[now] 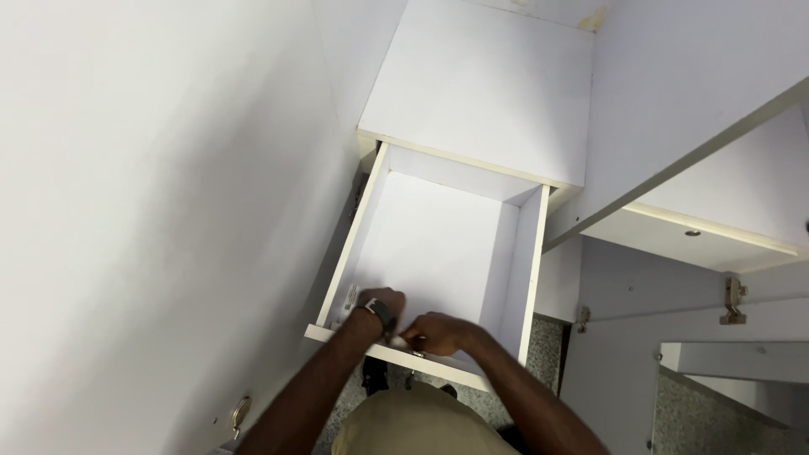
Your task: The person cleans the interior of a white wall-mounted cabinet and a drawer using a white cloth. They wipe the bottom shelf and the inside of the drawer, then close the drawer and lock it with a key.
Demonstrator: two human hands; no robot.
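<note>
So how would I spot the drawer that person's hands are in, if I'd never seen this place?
Start at the tall white cabinet wall on the left and move right to the flat white top. Just below it is the drawer, white inside and pulled wide out. Both the left hand and right hand are at its front edge, and it alone stands open like a box.

A white drawer (438,244) is standing pulled out from a white cabinet (484,84), its floor bare. Both hands are working at its front edge, inside the near wall. The left hand (383,305), wearing a dark wristband (381,313), is lying near the front left corner. The right hand (438,333) is just beside it, fingers curled on something small that is too hidden to tell. A cabinet door (126,211) is hanging open at the left.
</note>
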